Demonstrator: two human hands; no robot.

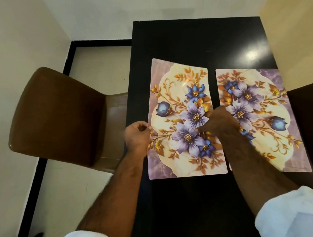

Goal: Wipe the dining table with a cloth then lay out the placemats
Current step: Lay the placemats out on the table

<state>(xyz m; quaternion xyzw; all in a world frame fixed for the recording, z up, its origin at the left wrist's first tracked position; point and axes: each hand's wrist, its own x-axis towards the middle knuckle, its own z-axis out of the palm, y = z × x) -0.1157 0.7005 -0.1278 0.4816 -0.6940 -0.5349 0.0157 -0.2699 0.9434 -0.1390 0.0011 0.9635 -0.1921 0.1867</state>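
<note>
You are looking straight down on a black dining table [198, 40] with two flowered placemats lying flat on it, side by side and not quite touching. The left placemat [179, 90] sits near the table's left edge, its far end tilted slightly away from the other. Your left hand [137, 135] is at that mat's left edge, about midway along it, with thumb and fingertips closed in a pinch on the rim. Your right hand [219, 122] rests on the mat's opposite edge, fingers bent and pressing down by the purple flowers, and it covers the narrow strip of table between the two mats at that spot. The right placemat [258, 95] lies just beside it, reaching the table's right edge; your right forearm crosses its near left corner and hides part of it. A brown chair [58, 115] stands on the table's left side, its seat tucked partly under the tabletop and its backrest toward the wall, close to your left hand. On the table's right side a dark shape [309, 125] touches or overlaps the right mat's edge; what it is cannot be told. The far end of the table is bare and shows a bright reflection. White rolled sleeves [298, 213] show at both arms near the table's near end.
</note>
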